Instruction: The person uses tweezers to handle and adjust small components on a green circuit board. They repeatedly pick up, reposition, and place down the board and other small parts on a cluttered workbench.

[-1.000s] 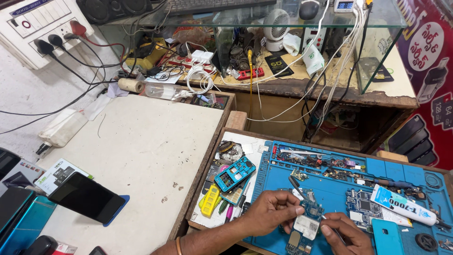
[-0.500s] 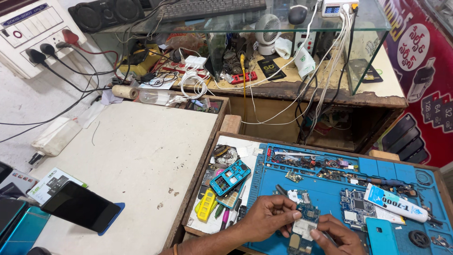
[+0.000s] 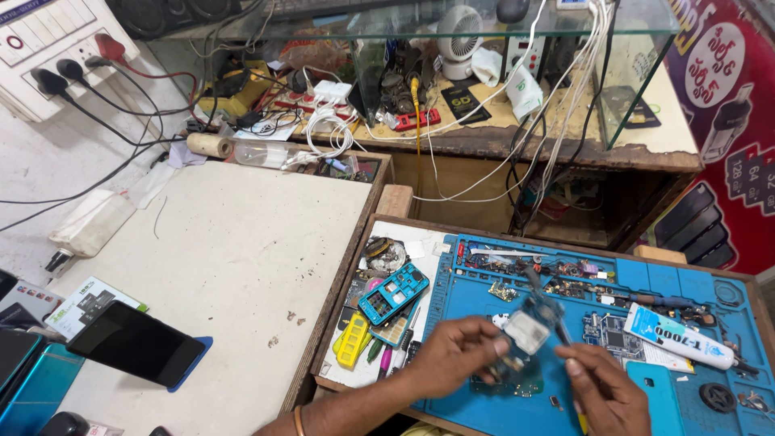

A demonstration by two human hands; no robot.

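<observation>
1. Hands work at the bottom of the view, over a blue repair mat set in a wooden tray.
2. The left hand pinches a small circuit board by its lower edge and holds it lifted just above the mat, tilted toward the camera.
3. The right hand is closed around a thin metal tool, likely tweezers, though motion blur makes that uncertain; its tip sits at the board's upper part.
4. The step in hand seems to be picking at or prying a part on the board while the other hand steadies it.
5. The next move calls for a firm left grip and a light, exact touch of the tool tip.
6. A white glue tube lies on the mat to the right; a blue phone frame and a yellow part lie to the left, off the mat.
7. A dark phone rests well apart on the pale table.
</observation>
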